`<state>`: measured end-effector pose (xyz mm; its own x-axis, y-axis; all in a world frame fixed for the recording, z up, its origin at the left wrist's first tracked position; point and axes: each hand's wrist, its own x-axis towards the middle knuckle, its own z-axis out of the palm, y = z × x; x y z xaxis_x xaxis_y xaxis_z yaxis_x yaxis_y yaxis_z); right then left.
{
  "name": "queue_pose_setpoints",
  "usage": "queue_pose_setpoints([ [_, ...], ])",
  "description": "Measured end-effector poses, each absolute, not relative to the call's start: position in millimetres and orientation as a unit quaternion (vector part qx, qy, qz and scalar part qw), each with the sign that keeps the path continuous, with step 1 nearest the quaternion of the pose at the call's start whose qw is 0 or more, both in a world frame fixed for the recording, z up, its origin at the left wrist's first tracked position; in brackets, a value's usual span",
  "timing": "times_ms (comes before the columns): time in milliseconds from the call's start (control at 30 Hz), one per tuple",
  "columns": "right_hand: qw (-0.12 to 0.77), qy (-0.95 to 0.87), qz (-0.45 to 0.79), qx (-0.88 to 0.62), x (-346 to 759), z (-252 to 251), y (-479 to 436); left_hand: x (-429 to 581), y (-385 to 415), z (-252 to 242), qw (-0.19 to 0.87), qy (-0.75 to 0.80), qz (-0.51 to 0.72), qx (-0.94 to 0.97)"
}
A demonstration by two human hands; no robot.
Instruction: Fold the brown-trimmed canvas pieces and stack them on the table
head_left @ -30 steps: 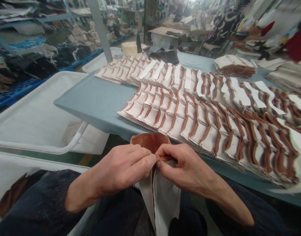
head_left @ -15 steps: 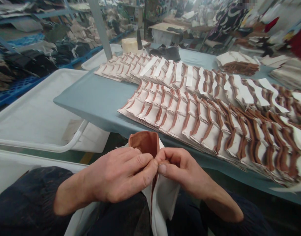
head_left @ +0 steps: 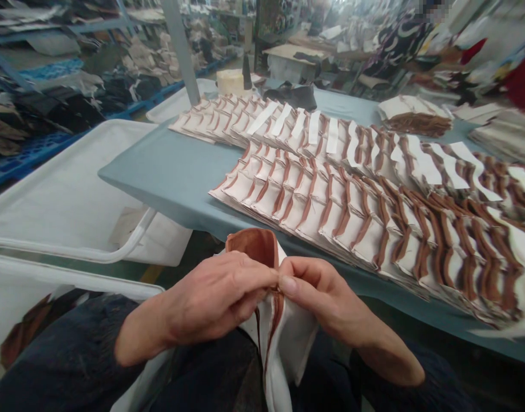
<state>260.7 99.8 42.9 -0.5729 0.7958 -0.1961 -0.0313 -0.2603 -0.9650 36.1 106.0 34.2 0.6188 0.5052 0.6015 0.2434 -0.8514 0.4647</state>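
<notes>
A sewn fabric piece, off-white outside and brown within, hangs over my lap with its brown opening turned up. My left hand pinches the seam edge of the piece from the left. Fingertip to fingertip with it, my right hand grips the same edge between thumb and bent forefinger. The exact spot they hold is hidden by the fingers. Just beyond my hands, overlapped rows of similar off-white and brown pieces lie on the blue-grey table.
A second row with white strips lies behind. Farther back are a dark cloth, a pale roll and a folded stack. White bins stand at left, a grey post behind. Someone in patterned clothing is at upper right.
My left hand has shifted slightly right, its forefinger now stretched over the seam against my right thumb. More of the brown seam below my fingers shows. The view has moved slightly.
</notes>
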Motion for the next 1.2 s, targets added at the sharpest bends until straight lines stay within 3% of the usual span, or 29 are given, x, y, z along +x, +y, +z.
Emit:
queue_pose_setpoints([
  [233,0.295,-0.774,0.445,-0.341,276,58,100,30,118,67,0.387,0.249,0.243,0.854],
  [333,0.312,-0.833,0.346,-0.299,277,58,101,32,124,70,0.38,0.23,0.222,0.868],
  [433,0.313,-0.854,0.291,-0.295,279,55,100,38,123,62,0.271,0.22,0.222,0.91],
  [533,0.306,-0.858,0.273,-0.31,281,49,97,44,119,50,0.135,0.23,0.231,0.936],
  [600,0.305,-0.859,0.267,-0.313,282,46,96,45,117,44,0.119,0.237,0.25,0.931],
  [933,0.301,-0.882,0.179,-0.315,281,56,97,47,129,71,0.293,0.265,0.165,0.904],
  [1033,0.294,-0.876,0.224,-0.309,285,58,96,55,126,77,0.361,0.263,0.147,0.882],
  [1200,0.274,-0.852,0.31,-0.32,293,55,96,66,112,58,0.428,0.274,0.219,0.833],
])
